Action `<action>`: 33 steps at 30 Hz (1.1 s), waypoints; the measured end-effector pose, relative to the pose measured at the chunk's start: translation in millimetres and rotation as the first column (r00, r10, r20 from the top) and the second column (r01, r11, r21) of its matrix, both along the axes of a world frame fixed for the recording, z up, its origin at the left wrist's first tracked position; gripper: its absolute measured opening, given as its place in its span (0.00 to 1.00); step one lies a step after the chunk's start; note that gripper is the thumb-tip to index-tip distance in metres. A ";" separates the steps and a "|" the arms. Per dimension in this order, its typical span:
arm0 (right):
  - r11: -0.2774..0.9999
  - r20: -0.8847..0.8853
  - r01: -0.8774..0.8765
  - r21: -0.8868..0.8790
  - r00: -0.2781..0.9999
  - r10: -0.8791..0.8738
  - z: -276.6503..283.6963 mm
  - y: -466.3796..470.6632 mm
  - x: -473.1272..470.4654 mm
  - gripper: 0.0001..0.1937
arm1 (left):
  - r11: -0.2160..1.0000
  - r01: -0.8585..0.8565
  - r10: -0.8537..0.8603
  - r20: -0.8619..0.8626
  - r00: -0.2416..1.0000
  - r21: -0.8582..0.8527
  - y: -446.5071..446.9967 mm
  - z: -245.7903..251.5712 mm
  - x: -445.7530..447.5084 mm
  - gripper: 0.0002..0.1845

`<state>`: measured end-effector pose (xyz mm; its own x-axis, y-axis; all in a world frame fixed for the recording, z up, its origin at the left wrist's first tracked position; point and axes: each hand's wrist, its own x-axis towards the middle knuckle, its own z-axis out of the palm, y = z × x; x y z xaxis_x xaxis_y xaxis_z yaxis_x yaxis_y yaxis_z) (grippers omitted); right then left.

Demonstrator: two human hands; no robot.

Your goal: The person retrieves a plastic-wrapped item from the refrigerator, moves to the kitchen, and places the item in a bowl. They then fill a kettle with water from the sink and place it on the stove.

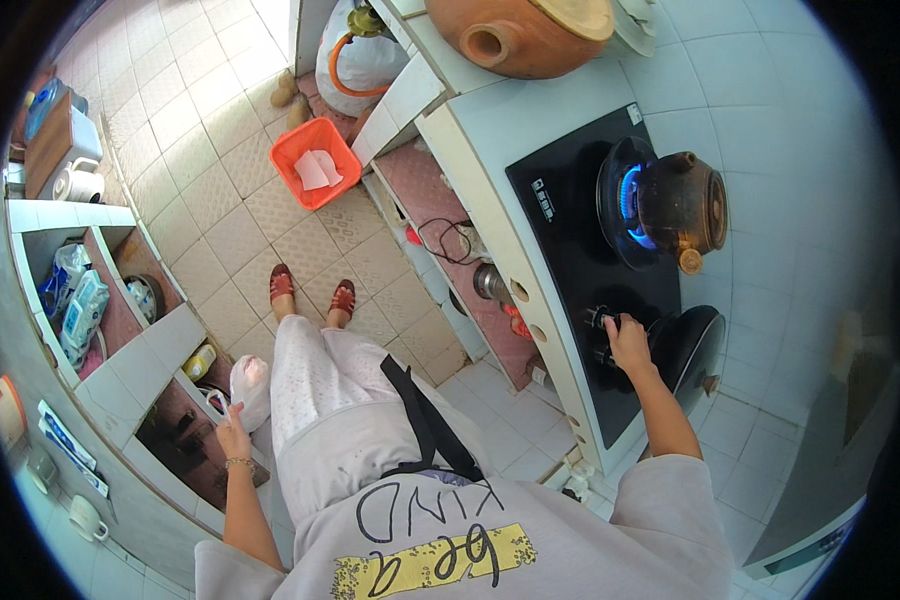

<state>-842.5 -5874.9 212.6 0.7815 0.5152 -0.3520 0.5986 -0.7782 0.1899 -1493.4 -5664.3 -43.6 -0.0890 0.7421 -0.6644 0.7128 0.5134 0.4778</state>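
Note:
My right hand [628, 343] grips a black control knob [600, 316] on the black glass gas stove [562, 225]. On the far burner [621, 202] blue flames burn beneath a brown clay pot [679, 202] with a stubby handle. A dark wok [679, 352] with a glass lid [705, 364] sits by my right forearm, over the nearer burner. At my left side, my left hand [232, 433] is closed on the handles of a white plastic bag [251, 394]. Something pinkish shows through the bag; its contents are unclear.
A large terracotta pot [525, 37] stands on the counter beyond the stove. An orange bin [315, 165] and a gas cylinder [356, 60] with an orange hose are on the floor ahead. Tiled shelves [139, 341] holding wipes packs [82, 315] line my left; a shelf [450, 210] runs under the stove.

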 end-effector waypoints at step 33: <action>0.998 0.016 0.065 -0.022 0.998 -0.065 -2.4 4.2 0.5 0.21 | 0.999 -0.009 0.010 0.011 1.000 -0.032 3.8 5.0 2.0 0.25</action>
